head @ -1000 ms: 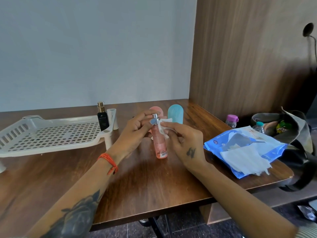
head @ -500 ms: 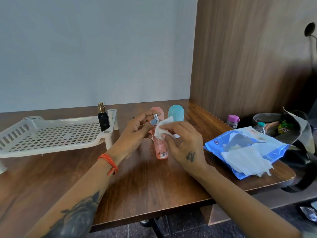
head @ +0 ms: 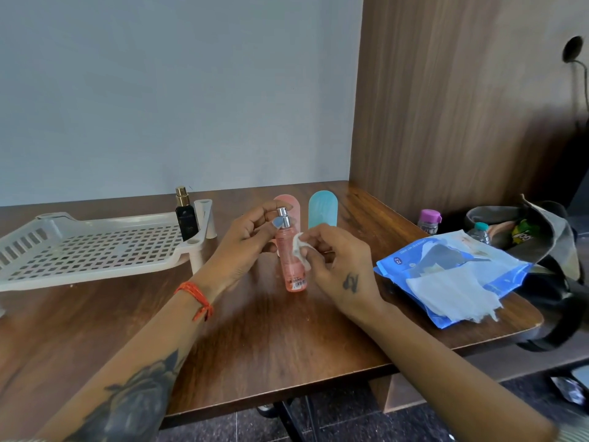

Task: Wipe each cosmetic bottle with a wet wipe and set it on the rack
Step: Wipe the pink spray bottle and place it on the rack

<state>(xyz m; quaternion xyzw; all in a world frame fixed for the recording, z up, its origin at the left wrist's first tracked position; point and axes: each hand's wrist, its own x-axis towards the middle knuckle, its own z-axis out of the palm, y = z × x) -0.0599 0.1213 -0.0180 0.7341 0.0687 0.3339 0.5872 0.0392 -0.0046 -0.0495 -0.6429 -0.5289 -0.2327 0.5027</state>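
A slim pink spray bottle [head: 291, 266] with a silver nozzle stands upright on the wooden table [head: 255, 339]. My left hand [head: 248, 240] pinches its silver top. My right hand [head: 334, 260] holds a folded white wet wipe [head: 299, 250] against the bottle's right side, about mid-height. The white perforated rack [head: 89, 250] lies at the left, and a black bottle [head: 185, 215] with a gold cap stands at its right corner. Behind my hands stand a pink rounded container [head: 291, 204], partly hidden, and a teal one [head: 323, 209].
A blue wet-wipe pack [head: 446, 266] with a loose white wipe [head: 452, 295] on it lies at the table's right edge. Beyond it are a purple-capped jar [head: 429, 221] and an open bag [head: 526, 231]. A wooden panel walls off the right side.
My right hand slid the wipe down from the bottle's nozzle to the side of its body. The left hand kept its hold on the top.
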